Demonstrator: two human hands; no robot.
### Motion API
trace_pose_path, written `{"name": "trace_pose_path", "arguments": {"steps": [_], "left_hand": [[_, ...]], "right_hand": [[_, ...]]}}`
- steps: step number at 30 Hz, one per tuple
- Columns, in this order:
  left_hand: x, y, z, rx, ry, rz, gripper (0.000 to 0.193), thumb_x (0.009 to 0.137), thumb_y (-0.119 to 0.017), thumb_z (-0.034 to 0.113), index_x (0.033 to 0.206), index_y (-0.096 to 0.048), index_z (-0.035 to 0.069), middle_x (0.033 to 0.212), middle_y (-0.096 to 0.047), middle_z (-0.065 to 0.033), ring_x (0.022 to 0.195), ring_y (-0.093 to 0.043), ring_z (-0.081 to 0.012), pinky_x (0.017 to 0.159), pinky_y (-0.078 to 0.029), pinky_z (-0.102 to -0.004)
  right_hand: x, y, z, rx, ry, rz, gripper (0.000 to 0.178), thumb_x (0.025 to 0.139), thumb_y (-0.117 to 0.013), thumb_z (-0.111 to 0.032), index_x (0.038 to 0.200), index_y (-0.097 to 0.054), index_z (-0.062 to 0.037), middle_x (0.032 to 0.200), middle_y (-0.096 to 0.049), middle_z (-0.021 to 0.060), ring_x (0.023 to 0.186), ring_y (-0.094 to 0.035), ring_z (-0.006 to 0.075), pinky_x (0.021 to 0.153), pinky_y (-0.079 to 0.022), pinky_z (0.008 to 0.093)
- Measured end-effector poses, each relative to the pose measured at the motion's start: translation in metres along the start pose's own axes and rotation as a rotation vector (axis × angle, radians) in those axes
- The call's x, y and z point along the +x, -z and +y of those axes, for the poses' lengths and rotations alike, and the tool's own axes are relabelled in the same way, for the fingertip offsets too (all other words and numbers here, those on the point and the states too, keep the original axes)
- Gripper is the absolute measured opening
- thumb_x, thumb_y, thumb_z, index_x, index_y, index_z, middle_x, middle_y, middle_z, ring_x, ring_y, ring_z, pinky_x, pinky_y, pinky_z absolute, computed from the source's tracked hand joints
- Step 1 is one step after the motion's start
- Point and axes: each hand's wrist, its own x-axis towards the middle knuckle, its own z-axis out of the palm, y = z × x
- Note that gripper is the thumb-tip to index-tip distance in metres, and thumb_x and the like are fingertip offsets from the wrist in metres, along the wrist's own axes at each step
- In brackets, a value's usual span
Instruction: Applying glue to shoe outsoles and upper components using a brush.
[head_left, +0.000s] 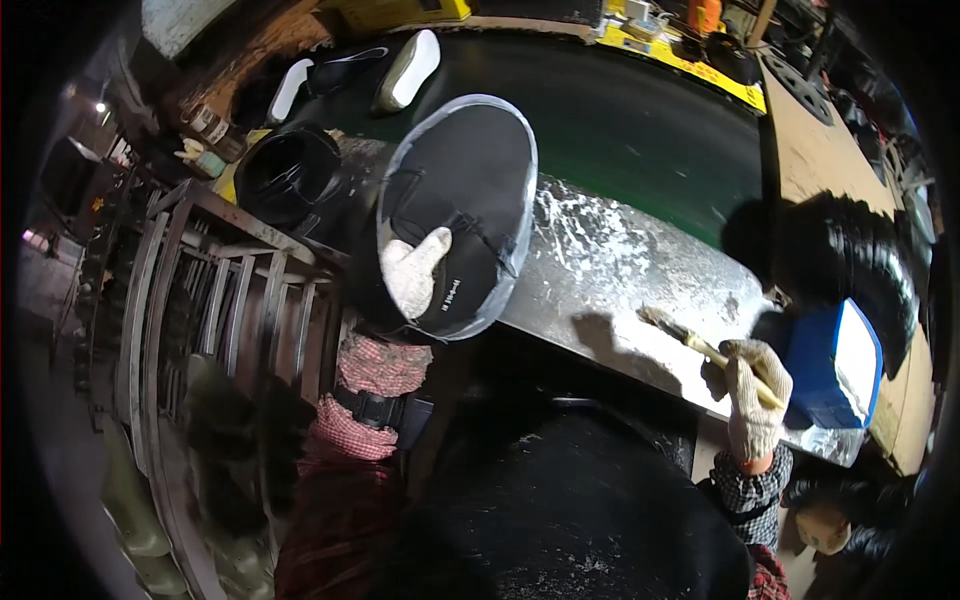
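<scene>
My left hand (412,276), in a white knit glove, holds a large oval black piece with a pale grey rim (529,165). Thin dark cords cross its face, and its lower part bears small white print. The thumb presses on the near side; most of the fingers are hidden. On the right, my gloved right hand (756,400) grips a brush (706,350) by its pale handle, bristles pointing left over a metal plate (690,270) smeared with white. Beside that hand stands a blue container (822,375) with white stuff at its opening.
A dark green belt (630,120) runs behind, carrying white-soled shoes (412,70) at the far left. A metal rack (215,270) holding dark boot-like shapes stands left. Stacked shiny black pieces (850,260) sit at the right. A black round container (288,172) is left of the oval piece.
</scene>
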Motion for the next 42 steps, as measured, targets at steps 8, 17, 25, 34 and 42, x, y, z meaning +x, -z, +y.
{"name": "trace_pose_path", "arguments": {"steps": [8, 17, 25, 34, 42], "left_hand": [[0.03, 0.036, -0.007, 0.481, 0.017, 0.063, 0.028, 0.097, -0.047, 0.014, 0.12, -0.058, 0.003, 0.105, -0.065, -0.015, 0.094, -0.066, -0.0243, 0.079, -0.054, -0.0358], [0.21, 0.048, -0.023, 1.557, -0.683, -0.658, 0.035, 0.097, -0.047, 0.033, 0.125, -0.058, 0.017, 0.106, -0.069, -0.0146, 0.097, -0.067, -0.0307, 0.076, -0.055, -0.0412], [0.107, 0.01, 0.031, 0.192, 0.217, -0.042, 0.016, 0.093, -0.056, 0.01, 0.101, -0.059, -0.003, 0.078, -0.067, -0.0158, 0.062, -0.065, -0.0201, 0.052, -0.055, -0.0333], [-0.385, 0.23, -0.118, 0.661, 1.237, 0.537, 0.029, 0.094, -0.059, 0.034, 0.093, -0.065, 0.005, 0.081, -0.062, -0.0078, 0.074, -0.059, -0.0139, 0.058, -0.045, -0.0305], [-0.562, 0.304, -0.224, 1.468, 1.093, 0.492, 0.068, 0.072, -0.079, 0.03, 0.13, -0.054, 0.006, 0.124, -0.06, -0.017, 0.111, -0.058, -0.0296, 0.093, -0.049, -0.0402]], "right_hand": [[0.004, 0.004, 0.004, 0.034, -0.025, 0.006, 0.026, 0.094, -0.06, -0.021, 0.098, -0.059, 0.0043, 0.068, -0.061, 0.0098, 0.056, -0.053, 0.0111, 0.051, -0.042, 0.0237], [0.006, 0.006, 0.007, 0.005, -0.012, 0.013, 0.027, 0.095, -0.058, -0.023, 0.099, -0.057, 0.0042, 0.065, -0.057, 0.0067, 0.054, -0.051, 0.0107, 0.049, -0.04, 0.0234], [0.0, 0.014, 0.028, -0.042, 0.07, 0.073, 0.036, 0.098, -0.054, -0.032, 0.107, -0.056, 0.002, 0.062, -0.052, 0.0038, 0.05, -0.044, 0.0071, 0.045, -0.032, 0.0205], [0.008, -0.05, -0.014, -0.149, 0.136, -0.229, 0.04, 0.096, -0.055, -0.035, 0.105, -0.057, 0.0037, 0.07, -0.059, 0.008, 0.055, -0.048, 0.0096, 0.05, -0.034, 0.022], [0.001, -0.089, -0.03, -0.264, 0.17, -0.228, 0.039, 0.095, -0.055, -0.033, 0.112, -0.058, 0.0025, 0.082, -0.062, 0.01, 0.063, -0.053, 0.0112, 0.055, -0.038, 0.0214]]}}
